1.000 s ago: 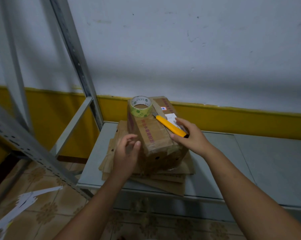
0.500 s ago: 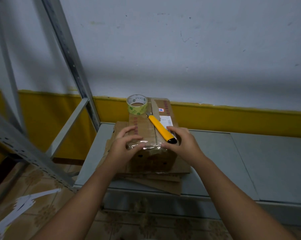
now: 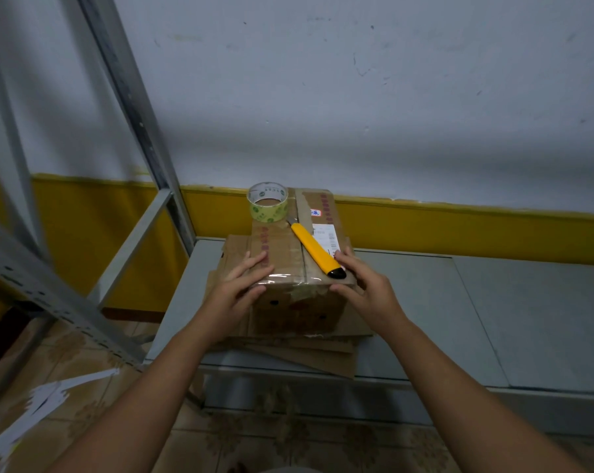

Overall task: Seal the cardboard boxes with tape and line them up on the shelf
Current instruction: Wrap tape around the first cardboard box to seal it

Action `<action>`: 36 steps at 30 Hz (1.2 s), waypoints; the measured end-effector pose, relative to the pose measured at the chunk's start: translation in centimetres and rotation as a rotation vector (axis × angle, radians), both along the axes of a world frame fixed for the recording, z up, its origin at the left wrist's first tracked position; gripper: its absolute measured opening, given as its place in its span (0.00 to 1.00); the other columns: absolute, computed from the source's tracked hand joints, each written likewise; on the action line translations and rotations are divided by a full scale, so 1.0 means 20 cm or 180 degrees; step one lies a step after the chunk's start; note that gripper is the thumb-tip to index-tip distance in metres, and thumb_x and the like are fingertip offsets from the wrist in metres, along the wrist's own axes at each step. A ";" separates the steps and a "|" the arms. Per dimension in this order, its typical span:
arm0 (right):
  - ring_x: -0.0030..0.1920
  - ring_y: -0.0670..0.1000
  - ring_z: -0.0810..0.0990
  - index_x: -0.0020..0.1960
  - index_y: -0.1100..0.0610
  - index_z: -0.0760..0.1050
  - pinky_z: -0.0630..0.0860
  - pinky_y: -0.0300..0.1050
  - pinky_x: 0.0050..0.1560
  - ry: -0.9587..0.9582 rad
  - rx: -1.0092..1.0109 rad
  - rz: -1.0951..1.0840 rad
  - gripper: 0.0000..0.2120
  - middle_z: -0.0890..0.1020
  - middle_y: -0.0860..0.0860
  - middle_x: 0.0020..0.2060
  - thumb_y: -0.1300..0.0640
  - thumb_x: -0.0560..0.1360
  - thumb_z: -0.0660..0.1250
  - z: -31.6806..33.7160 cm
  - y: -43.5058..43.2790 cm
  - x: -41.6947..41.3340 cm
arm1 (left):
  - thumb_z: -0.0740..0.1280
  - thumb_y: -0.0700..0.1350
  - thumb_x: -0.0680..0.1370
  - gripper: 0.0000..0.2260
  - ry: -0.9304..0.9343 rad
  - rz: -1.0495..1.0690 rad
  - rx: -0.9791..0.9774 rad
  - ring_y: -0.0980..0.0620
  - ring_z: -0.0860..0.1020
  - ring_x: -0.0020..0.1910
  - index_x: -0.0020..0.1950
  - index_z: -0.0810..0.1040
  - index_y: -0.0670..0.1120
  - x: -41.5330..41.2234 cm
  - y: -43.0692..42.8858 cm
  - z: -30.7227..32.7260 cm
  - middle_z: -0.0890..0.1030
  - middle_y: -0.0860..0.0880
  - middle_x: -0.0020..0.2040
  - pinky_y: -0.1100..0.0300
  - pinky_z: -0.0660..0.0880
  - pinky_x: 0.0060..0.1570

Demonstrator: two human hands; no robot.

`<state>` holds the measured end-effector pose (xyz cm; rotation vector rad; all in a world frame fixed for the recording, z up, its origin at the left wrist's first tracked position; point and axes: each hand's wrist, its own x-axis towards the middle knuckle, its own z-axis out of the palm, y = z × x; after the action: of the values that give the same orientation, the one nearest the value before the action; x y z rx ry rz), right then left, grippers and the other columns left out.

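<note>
1. The left hand [image 3: 235,291] is clasping the near left corner of the box [image 3: 288,264], fingers lying on top and thumb pressing the front face.
2. The box is sitting on flattened cardboard [image 3: 322,360] at the left end of the grey shelf [image 3: 425,302].
3. A tape roll [image 3: 267,202] and a yellow knife [image 3: 317,250] are lying on the box's top.
4. The right hand [image 3: 367,291] is clasping the near right corner, just beside the knife's black end.

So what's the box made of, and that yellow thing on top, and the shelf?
The box looks like brown cardboard, matte and creased, with glossy clear tape glinting along its near edge. The yellow cutter seems smooth plastic with a black end cap. The shelf looks like grey painted metal, dull and flat, probably steel.
</note>
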<state>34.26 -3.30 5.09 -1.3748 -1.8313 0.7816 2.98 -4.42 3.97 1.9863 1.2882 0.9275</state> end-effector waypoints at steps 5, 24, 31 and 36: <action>0.61 0.41 0.80 0.68 0.55 0.79 0.82 0.42 0.58 0.0429 0.0065 -0.0928 0.23 0.83 0.48 0.61 0.57 0.75 0.77 -0.02 -0.06 -0.01 | 0.71 0.43 0.82 0.22 -0.0473 0.0679 -0.0085 0.66 0.69 0.74 0.76 0.75 0.53 -0.01 -0.02 0.04 0.72 0.58 0.76 0.66 0.74 0.67; 0.42 0.42 0.84 0.50 0.57 0.87 0.80 0.32 0.45 0.0196 0.1027 -0.1216 0.06 0.86 0.46 0.41 0.57 0.74 0.77 -0.12 -0.10 -0.08 | 0.78 0.38 0.76 0.05 -0.1043 0.1861 0.0333 0.58 0.85 0.56 0.50 0.88 0.46 0.05 -0.10 -0.05 0.88 0.51 0.52 0.46 0.84 0.58; 0.42 0.43 0.83 0.50 0.58 0.86 0.78 0.29 0.46 0.0112 0.1107 -0.1189 0.08 0.86 0.48 0.41 0.55 0.74 0.76 -0.14 -0.11 -0.07 | 0.77 0.38 0.76 0.03 -0.1031 0.1810 0.0262 0.59 0.85 0.53 0.49 0.88 0.44 0.04 -0.10 -0.05 0.88 0.51 0.51 0.49 0.85 0.54; 0.45 0.38 0.84 0.52 0.57 0.86 0.78 0.29 0.49 0.0321 0.1004 -0.1180 0.12 0.85 0.44 0.43 0.53 0.72 0.78 -0.14 -0.15 -0.08 | 0.79 0.37 0.75 0.07 -0.1224 0.1725 0.0141 0.55 0.86 0.55 0.49 0.87 0.47 0.04 -0.12 -0.03 0.87 0.51 0.53 0.52 0.84 0.57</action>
<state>32.75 -6.35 2.38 -1.3806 -1.4849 0.3461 3.77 -6.84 3.31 1.4002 1.6048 1.5139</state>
